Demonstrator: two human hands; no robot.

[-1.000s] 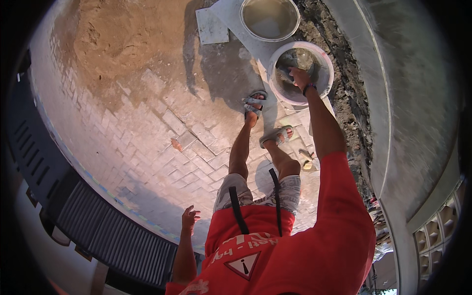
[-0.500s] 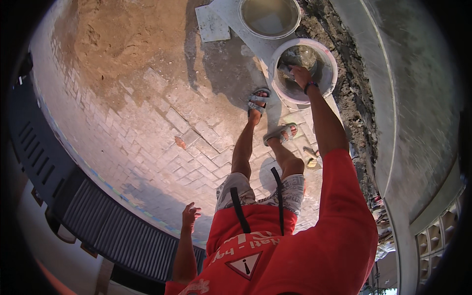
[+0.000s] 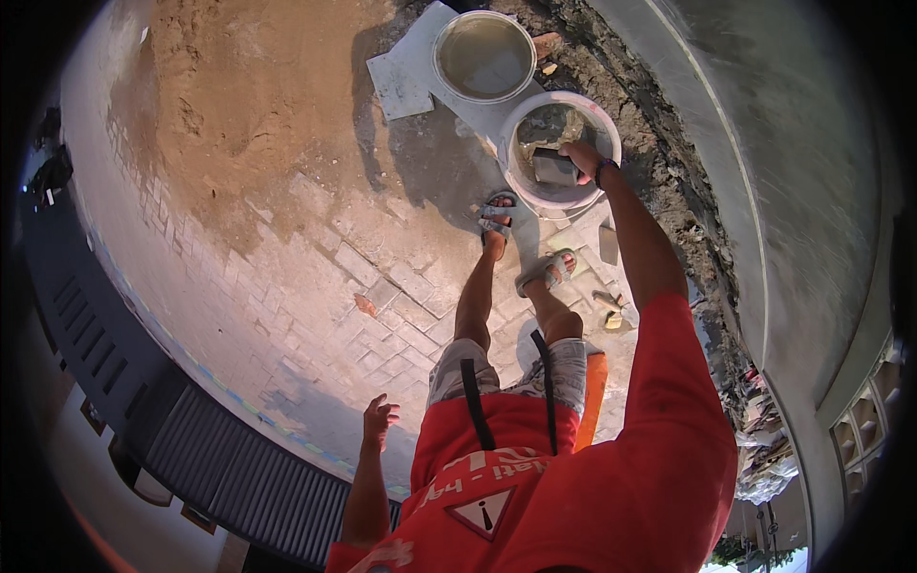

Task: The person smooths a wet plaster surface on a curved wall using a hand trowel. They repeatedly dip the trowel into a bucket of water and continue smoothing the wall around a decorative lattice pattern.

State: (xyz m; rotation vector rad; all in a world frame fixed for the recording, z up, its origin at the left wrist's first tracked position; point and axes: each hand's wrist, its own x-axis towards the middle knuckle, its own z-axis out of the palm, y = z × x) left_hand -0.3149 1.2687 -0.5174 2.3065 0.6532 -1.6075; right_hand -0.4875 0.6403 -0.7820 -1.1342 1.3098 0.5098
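Note:
My right hand (image 3: 580, 162) is closed on one end of a dark rectangular tool (image 3: 554, 168); its exact kind is unclear. The tool is over the mouth of a pale round bucket (image 3: 510, 172) with wet grey material inside. Behind that bucket, a second round bucket (image 3: 437, 67) holds murky water. My left hand (image 3: 382, 413) hangs away to the left, its fingers loosely bent and apart, touching nothing.
Both buckets stand by a pale board (image 3: 478, 116), with a square slab (image 3: 401, 84) beside it. A sand heap (image 3: 239, 86) covers the far left. Rough soil (image 3: 659, 153) runs along a grey wall (image 3: 812, 191) at right. A brick piece (image 3: 365, 305) lies on the paving.
My right hand has risen from inside the bucket, bringing the dark rectangular tool into plain sight. The view has shifted slightly, and my left hand stays open at the side.

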